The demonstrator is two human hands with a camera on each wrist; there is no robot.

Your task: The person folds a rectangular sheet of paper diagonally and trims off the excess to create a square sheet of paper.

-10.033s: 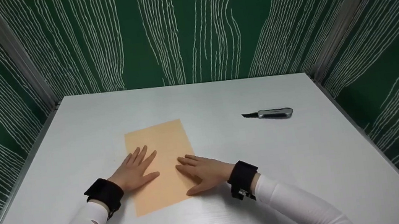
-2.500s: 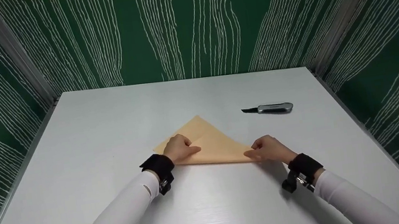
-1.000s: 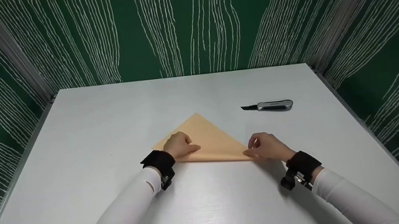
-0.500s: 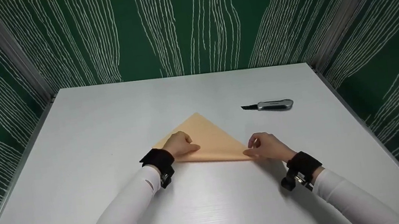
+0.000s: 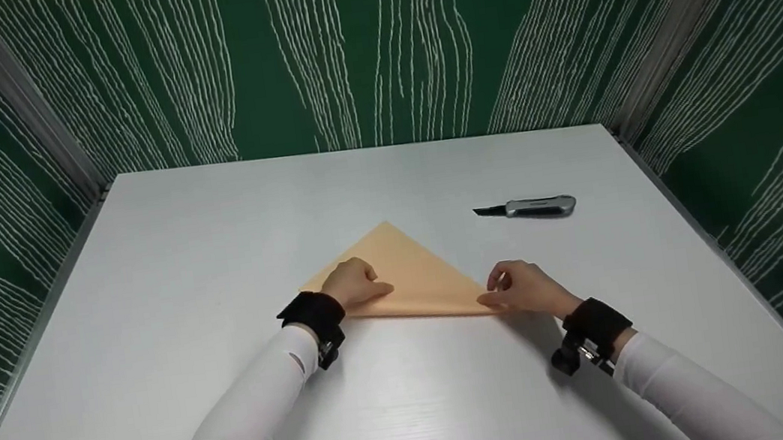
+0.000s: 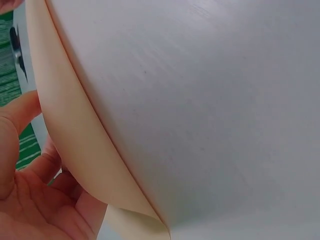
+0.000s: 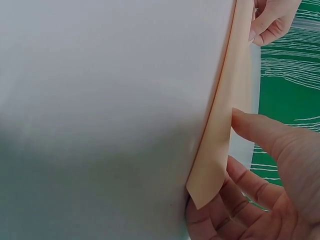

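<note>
A pale orange sheet of paper [image 5: 414, 277] lies on the white table, folded over on the diagonal, with one point facing away. Its folded edge runs along the near side and stands slightly rounded in both wrist views. At the left part of the fold, my left hand [image 5: 353, 283] holds the paper with curled fingers and the thumb on top; part of the sheet is hidden under it. My right hand [image 5: 525, 287] pinches the right corner of the paper. In the right wrist view, that narrow corner [image 7: 205, 187] lies between thumb and fingers.
A grey and black utility knife [image 5: 537, 208] with its dark blade pointing left lies beyond the paper, to the right. The white table [image 5: 210, 221] is bordered by green walls [image 5: 406, 44] with white wavy lines.
Ten seconds ago the paper lay flat and upright under both spread hands. It is now folded diagonally and further right, held at the fold. Over the last second the hands have hardly moved.
</note>
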